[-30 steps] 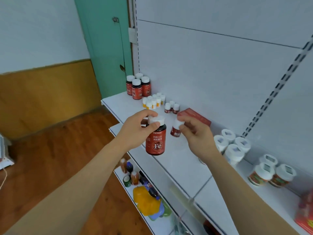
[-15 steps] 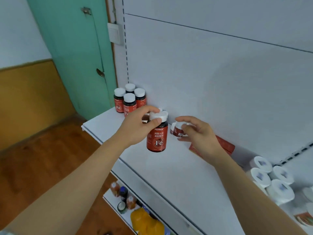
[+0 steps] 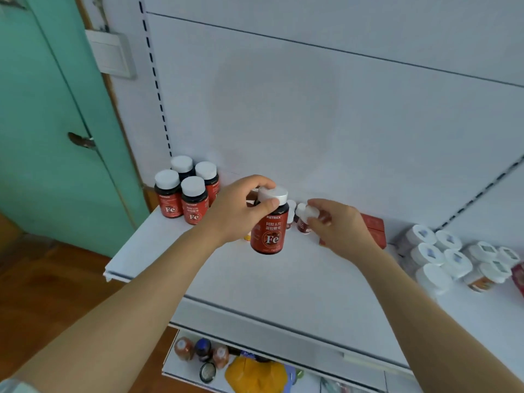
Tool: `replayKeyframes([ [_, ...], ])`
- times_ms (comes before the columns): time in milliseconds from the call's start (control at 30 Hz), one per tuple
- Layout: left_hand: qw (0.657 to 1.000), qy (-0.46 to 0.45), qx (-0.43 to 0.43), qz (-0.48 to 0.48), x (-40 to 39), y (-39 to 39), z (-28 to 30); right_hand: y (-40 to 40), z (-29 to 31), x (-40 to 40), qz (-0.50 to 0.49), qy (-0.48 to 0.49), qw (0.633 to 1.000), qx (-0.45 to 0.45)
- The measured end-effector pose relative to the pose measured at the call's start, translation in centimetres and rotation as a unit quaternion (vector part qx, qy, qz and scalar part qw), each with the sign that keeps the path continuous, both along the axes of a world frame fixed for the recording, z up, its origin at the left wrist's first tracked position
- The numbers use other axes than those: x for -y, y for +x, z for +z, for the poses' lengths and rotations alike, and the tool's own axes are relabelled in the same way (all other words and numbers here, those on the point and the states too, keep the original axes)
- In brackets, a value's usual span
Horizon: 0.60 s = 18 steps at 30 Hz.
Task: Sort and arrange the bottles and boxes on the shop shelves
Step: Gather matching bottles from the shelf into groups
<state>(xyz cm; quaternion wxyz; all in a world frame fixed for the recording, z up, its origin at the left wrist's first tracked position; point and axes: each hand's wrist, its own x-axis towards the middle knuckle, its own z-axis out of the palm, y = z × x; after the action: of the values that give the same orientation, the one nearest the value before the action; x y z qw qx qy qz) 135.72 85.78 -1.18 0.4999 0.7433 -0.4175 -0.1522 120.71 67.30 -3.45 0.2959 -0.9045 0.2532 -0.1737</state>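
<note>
Fingertips of the left hand (image 3: 238, 211) are pinching only the Fe bottle (image 3: 268, 226) by its cap, so it is risking slipping. Right hand (image 3: 338, 226) is pinching a small bottle (image 3: 305, 219) beside it, crowding its neighbours.

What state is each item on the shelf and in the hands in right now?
left hand: grips the large Fe bottle by its cap
large Fe bottle: upright, capped, held
right hand: pinches the small red bottle
small red bottle: capped, roughly upright, held
four Fe bottles: upright, capped, grouped at the shelf's left end
red box: lying flat
white-capped jars: capped, clustered
green door: closed
</note>
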Motion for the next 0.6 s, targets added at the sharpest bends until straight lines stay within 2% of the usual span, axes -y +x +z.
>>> replayKeyframes([
  [100, 1.0, -0.002, -0.007, -0.017, 0.6, 0.6, -0.1, 0.3, -0.6, 0.5, -0.009, -0.053, 0.997, -0.047],
  [300, 1.0, 0.002, -0.019, -0.019, 1.6, 1.4, -0.3, 1.9, -2.3, 1.6, 0.011, -0.097, 0.988, -0.116],
  [600, 0.999, 0.014, -0.038, -0.008, 2.9, 2.6, -1.0, 3.5, -5.8, 2.1, 0.042, -0.154, 0.976, -0.151],
])
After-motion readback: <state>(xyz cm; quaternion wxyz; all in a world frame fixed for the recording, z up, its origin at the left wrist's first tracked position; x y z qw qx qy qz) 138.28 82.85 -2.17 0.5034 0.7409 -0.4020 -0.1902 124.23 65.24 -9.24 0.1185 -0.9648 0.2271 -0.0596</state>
